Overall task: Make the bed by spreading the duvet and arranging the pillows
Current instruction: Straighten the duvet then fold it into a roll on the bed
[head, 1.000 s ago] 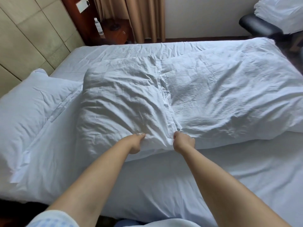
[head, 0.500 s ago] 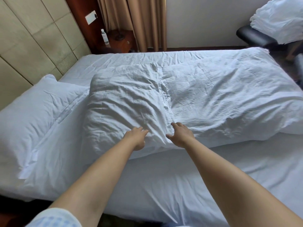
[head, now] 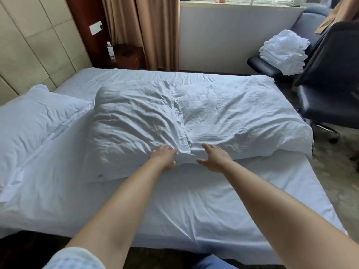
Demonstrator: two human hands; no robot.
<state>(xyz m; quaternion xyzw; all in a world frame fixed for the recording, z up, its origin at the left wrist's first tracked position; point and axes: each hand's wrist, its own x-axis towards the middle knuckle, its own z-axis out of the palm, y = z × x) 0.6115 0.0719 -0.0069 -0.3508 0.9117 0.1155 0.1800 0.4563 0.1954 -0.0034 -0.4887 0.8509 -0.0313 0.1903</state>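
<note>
Since a second ago our two fists have unclenched: left hand [head: 164, 156] and right hand [head: 214, 159] now lie flat-fingered, grasping nothing, on the near edge of one folded duvet [head: 194, 117] at frame centre. We count one pillow [head: 33, 121], cut off at left, one bottle [head: 110, 50] upper left.

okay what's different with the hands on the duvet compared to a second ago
Both hands let go. A second ago the left hand and right hand were fists gripping the folded duvet at its near edge; now their fingers lie open on it. The duvet and the pillow stayed put.
</note>
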